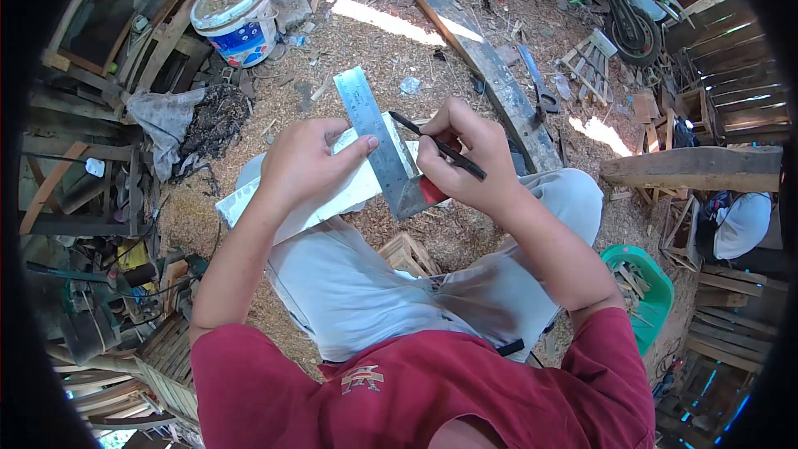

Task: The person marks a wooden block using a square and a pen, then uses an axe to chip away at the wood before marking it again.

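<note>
A pale white board (pixel 328 198) lies slantwise over my left leg. A steel try square (pixel 362 108) rests across it, its ruled blade reaching beyond the board's far edge. My left hand (pixel 312 154) grips the board, thumb pressed on the blade; its other fingers are mostly hidden. In my right hand (pixel 465 154) is a black pen (pixel 453 155), its tip close to the board's far end beside the blade. The square's stock, with a red part (pixel 431 191), sits just below my right fingers.
Wood shavings cover the floor (pixel 349 41). A white bucket (pixel 233 17) stands at the far left, a long plank (pixel 499 75) lies ahead, and a handsaw (pixel 539 81) is right of it. A green basin (pixel 640 295) with wood scraps sits by my right knee, near a wooden beam (pixel 690 168).
</note>
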{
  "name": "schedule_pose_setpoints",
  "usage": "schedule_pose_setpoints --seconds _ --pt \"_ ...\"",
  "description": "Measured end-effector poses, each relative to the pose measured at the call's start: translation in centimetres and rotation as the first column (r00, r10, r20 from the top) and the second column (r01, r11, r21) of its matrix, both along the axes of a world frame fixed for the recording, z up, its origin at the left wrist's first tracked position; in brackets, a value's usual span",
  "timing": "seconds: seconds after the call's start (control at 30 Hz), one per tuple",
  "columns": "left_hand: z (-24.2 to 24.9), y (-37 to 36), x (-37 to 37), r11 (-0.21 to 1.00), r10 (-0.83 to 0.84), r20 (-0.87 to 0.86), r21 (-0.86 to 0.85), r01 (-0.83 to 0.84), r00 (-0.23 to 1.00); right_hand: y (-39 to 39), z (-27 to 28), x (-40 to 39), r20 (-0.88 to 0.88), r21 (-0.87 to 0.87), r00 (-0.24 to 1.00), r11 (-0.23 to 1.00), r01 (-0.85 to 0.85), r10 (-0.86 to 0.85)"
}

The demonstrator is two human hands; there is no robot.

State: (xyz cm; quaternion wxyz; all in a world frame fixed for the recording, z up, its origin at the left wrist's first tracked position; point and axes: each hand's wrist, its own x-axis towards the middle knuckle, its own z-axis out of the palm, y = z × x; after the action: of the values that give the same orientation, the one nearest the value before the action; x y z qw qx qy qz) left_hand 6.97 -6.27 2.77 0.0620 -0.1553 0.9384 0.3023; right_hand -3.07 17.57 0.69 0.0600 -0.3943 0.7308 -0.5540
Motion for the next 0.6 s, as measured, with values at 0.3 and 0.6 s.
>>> schedule_pose_setpoints --seconds 0.3,0.6 --pt "0.56 0.38 -0.16 0.999 -0.010 0.043 -0.036 0.011 0.999 -0.25 0.03 -0.04 0.000 -0.008 0.999 0.999 -0.046 0.046" --pt "0.02 0.24 -0.24 0.999 -0.028 0.032 -0.035 0.029 0.999 -0.02 0.62 -0.29 0.031 0.038 0.997 0.997 -0.071 0.070"
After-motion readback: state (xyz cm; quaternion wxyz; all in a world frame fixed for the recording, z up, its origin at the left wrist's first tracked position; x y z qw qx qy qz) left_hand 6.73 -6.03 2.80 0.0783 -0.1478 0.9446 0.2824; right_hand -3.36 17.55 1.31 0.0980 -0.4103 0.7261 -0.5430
